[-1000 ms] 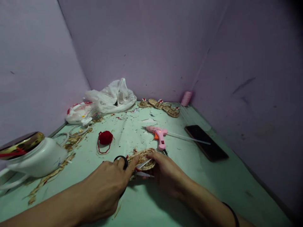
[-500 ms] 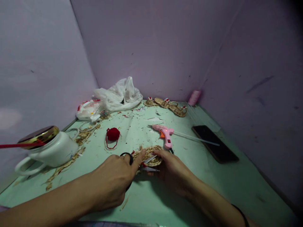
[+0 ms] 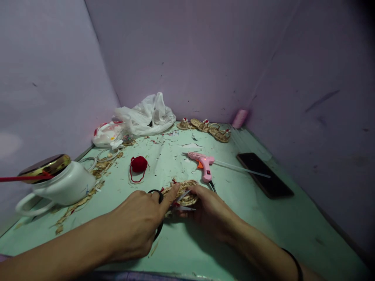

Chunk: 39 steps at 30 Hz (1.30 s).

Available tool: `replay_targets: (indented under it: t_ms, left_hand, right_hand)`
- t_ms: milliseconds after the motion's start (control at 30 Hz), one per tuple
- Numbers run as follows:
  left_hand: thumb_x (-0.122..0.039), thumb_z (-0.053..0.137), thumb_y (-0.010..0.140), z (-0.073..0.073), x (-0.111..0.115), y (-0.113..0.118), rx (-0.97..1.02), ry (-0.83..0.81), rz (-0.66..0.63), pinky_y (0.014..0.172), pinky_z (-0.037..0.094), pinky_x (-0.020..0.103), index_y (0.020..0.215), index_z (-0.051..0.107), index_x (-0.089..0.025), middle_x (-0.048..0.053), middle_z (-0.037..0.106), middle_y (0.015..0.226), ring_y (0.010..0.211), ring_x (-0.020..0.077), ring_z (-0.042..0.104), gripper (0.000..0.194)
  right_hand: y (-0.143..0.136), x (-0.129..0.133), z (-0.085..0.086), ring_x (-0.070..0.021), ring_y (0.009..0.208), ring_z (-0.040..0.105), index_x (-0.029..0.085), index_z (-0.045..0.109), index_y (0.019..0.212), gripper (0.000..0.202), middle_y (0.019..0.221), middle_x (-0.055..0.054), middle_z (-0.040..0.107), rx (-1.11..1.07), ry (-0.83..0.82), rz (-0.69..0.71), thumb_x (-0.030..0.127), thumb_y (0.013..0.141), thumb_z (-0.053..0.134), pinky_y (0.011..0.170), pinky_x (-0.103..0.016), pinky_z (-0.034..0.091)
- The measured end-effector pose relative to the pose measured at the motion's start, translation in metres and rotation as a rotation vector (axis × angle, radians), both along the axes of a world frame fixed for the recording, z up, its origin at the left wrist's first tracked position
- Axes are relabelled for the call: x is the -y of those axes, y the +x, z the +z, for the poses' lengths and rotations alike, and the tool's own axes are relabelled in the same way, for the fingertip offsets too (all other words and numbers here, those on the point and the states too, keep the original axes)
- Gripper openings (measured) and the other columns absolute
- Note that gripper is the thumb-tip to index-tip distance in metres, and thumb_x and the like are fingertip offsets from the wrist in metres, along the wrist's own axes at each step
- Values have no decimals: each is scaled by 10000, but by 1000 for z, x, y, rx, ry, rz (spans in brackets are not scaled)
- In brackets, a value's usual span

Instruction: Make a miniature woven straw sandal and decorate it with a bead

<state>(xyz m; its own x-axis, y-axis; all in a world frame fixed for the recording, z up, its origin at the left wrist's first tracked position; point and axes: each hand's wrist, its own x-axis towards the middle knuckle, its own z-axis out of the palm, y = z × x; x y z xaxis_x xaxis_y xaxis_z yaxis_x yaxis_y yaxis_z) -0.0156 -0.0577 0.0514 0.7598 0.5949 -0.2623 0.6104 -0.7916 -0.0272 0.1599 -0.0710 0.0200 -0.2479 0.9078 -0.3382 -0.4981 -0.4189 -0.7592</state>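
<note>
While I watched from behind the worker's shoulder, a thin dark band [image 3: 294, 262] circled the right wrist, nearest to me, above the pale green desk [image 3: 187, 253]. The left hand [image 3: 140, 220] had its fingers through the loops of a pair of black-handled scissors [image 3: 185, 208], its grip curled firmly about them and the index finger stretched along toward the pivot; the metal blades stood apart. The right hand [image 3: 212, 210] had a pinching grip, thumb on top and fingers beneath, on a rounded, braided straw-coloured piece [image 3: 190, 200] with bits of red on it. That piece was just above the desk, between the two hands, with the blades across its near side.

Off to the left stood a glossy white mug [image 3: 72, 187] under a gold-rimmed dark disc [image 3: 45, 166]. Beyond the hands lay a pink glue gun [image 3: 207, 169] with an orange trigger, its long translucent stick [image 3: 234, 167] reaching over a black phone [image 3: 265, 176]. A deep red ball of yarn [image 3: 140, 164] sat near dry tan scraps [image 3: 102, 168].

Farther off were a crumpled white plastic bag [image 3: 146, 119], small woven sandals [image 3: 202, 125] with red-and-white trims, and a pink spool [image 3: 240, 118] by the lilac wall [image 3: 193, 62].
</note>
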Motion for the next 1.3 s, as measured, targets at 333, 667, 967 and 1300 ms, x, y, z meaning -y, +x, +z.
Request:
replay_targets:
  t_ms: [333, 667, 967, 1300]
  left_hand:
    - [-43, 408, 624, 1, 1, -3, -41, -15, -45, 531, 363, 323, 1407, -109, -135, 108, 647, 828, 598, 238, 568, 943]
    - [-296, 584, 682, -3, -31, -23, 716, -227, 602, 578, 402, 256, 1040, 619, -169, 7, 612, 653, 598, 165, 561, 381]
    - [-236, 725, 576, -49, -44, -6, 1398, -1087, 868, 492, 440, 223, 953, 539, -130, 11, 626, 626, 521, 129, 583, 433]
    - [-167, 734, 542, -52, -30, 5, 1508, -1211, 801, 603, 471, 262, 915, 595, -132, 60, 675, 716, 632, 161, 625, 400]
  right_hand:
    - [4, -5, 0, -129, 528, 573, 101, 603, 788, 200, 649, -80, 655, -83, -159, 46, 201, 782, 431, 553, -250, 452]
    - [27, -19, 3, -115, 434, 576, 95, 595, 809, 204, 625, -77, 659, -35, -177, -16, 152, 771, 402, 459, -227, 469]
    - [36, -28, -5, -100, 533, 581, 128, 635, 803, 144, 679, -32, 658, 48, -140, -73, 187, 718, 534, 496, -192, 476]
    - [23, -23, -6, -152, 682, 610, 151, 668, 844, 185, 791, -60, 685, -48, -38, -19, 286, 760, 574, 641, -249, 467]
